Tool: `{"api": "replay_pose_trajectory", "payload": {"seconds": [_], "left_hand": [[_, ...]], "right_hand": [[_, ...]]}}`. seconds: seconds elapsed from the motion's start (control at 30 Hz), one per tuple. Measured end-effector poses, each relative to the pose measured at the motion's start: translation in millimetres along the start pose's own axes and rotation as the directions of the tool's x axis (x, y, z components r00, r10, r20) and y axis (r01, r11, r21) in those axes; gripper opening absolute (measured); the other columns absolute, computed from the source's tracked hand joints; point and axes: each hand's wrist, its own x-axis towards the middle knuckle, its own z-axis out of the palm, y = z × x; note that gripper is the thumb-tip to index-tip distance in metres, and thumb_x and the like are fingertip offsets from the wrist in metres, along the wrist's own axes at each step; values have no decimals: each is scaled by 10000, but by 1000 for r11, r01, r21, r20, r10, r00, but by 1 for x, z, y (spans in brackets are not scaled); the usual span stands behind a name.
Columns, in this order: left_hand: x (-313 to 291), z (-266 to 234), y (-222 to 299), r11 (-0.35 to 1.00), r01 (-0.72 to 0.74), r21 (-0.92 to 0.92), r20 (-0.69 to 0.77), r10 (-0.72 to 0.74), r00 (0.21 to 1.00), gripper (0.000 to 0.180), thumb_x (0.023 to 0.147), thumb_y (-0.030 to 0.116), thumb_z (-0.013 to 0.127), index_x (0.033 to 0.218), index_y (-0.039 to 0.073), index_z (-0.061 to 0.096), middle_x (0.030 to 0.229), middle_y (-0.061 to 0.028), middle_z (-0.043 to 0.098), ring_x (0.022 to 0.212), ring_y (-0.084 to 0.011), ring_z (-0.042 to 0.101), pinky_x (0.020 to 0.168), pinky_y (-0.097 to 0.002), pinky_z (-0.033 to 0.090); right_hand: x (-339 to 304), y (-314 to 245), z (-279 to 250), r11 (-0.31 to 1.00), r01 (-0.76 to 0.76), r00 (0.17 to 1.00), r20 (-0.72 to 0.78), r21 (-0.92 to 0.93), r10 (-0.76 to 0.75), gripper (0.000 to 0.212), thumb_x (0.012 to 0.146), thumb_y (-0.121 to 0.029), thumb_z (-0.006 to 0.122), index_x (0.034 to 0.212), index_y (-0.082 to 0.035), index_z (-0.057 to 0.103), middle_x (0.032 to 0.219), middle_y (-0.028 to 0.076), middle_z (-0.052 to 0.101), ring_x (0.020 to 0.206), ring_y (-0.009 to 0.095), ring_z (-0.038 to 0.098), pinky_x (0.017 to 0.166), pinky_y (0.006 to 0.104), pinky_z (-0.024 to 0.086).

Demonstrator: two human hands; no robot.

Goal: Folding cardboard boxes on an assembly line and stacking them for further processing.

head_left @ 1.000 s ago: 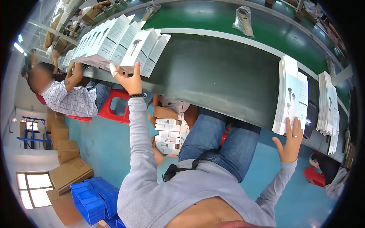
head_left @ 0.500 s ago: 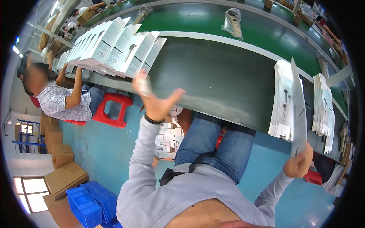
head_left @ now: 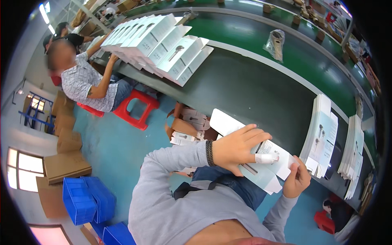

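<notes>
A flat white and pale-green folding carton [head_left: 263, 178] is in front of me, over the near edge of the workbench and my lap, with a long white flap at its left end. My left hand [head_left: 234, 150] lies across the carton's top with its fingers spread; one finger has a white wrapping. At the carton's right end, my right hand [head_left: 297, 179] pinches the edge between thumb and fingers. To the right, a stack of flat cartons [head_left: 320, 136] stands on the dark workbench [head_left: 245, 90]. Opened cartons [head_left: 175, 57] are lined up in rows at the far left.
Another flat stack [head_left: 352, 149] stands farther right. Beyond the bench, a plastic-wrapped part [head_left: 276, 45] lies on the green conveyor [head_left: 232, 30]. A person [head_left: 87, 77] works at left near a red stool [head_left: 136, 107]. An open cardboard box [head_left: 179, 124] and blue crates [head_left: 87, 200] are below.
My right hand has brought the carton leftward from beside the stack. My left hand has come down and right onto it. The view has turned somewhat.
</notes>
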Motion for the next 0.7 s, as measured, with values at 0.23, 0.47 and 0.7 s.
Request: {"api": "replay_pose_trajectory", "payload": {"seconds": [0.23, 0.47, 0.7], "left_hand": [[-2, -4, 5, 994, 90, -66, 32, -88, 996, 944, 480, 376, 761, 1333, 256, 375, 1287, -258, 336, 1153, -406, 386, 949, -537, 294], [-4, 8, -2, 989, 84, -121, 27, -81, 996, 953, 451, 383, 771, 1311, 206, 401, 1276, -286, 328, 1141, -430, 381, 946, -543, 283], [-9, 27, -7, 990, 73, -120, 54, -67, 996, 952, 429, 392, 775, 1292, 194, 425, 1282, -290, 301, 1152, -429, 359, 948, -577, 247]], "right_hand": [[7, 5, -2, 959, 160, 985, 101, -233, -140, 167, 845, -27, 550, 970, 59, 618, 774, 132, 647, 662, 134, 596, 612, 237, 453], [14, 4, 8, 910, 246, 969, 88, -333, -230, 136, 774, 32, 593, 898, 25, 648, 712, 145, 642, 559, 200, 594, 537, 260, 435], [12, 13, -4, 969, -190, 936, 269, -158, 228, 327, 805, 1, 564, 1131, 12, 537, 781, 120, 646, 688, 148, 618, 632, 233, 467]]}}
